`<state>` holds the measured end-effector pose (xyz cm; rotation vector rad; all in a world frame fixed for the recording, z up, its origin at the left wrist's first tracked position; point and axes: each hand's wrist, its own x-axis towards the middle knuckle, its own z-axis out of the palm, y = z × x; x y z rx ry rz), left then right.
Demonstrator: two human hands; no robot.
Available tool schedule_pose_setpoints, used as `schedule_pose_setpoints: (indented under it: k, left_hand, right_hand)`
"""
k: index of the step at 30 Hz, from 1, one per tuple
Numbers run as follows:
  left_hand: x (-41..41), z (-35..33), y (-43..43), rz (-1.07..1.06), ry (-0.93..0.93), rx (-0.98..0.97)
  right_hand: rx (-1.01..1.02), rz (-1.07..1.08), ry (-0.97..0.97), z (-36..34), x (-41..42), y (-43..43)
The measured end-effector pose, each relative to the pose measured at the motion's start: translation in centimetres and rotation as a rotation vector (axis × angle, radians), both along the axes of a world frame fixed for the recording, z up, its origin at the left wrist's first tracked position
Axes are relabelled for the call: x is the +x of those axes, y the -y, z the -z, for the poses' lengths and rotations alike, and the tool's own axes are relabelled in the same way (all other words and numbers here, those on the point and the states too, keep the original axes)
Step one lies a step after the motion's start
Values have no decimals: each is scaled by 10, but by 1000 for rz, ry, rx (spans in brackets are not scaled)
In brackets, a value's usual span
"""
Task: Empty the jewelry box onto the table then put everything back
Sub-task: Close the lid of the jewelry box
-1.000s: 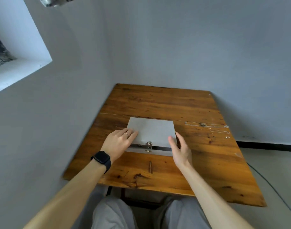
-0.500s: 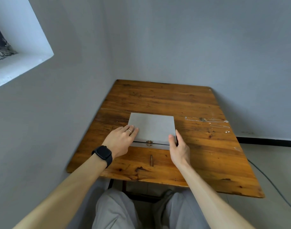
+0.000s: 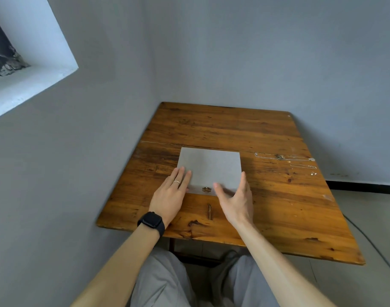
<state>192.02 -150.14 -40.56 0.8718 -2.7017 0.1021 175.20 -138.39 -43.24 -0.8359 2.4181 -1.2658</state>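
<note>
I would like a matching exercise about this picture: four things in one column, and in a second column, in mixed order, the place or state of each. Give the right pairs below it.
Things
1. jewelry box
2. chains
3. smartwatch
4. ring

Place or state
A. on the wrist of the left hand
B. on a finger of the left hand
C. laid out near the right edge of the table
D. lid shut, in the middle of the table

Pairs: 1-D, 2-C, 3-A, 4-B

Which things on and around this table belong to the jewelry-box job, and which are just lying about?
Belong to the job:
jewelry box, clasp, chains on the table, left hand on the lid, right hand.

Just lying about:
floor cable, black watch, window ledge.
</note>
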Motion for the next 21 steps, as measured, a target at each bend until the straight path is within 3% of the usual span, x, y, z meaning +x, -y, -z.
schedule_pose_setpoints:
  k: [21]
  left_hand:
    - [-4, 17, 0, -75, -85, 24]
  right_hand:
    - [14, 10, -151, 6, 7, 1]
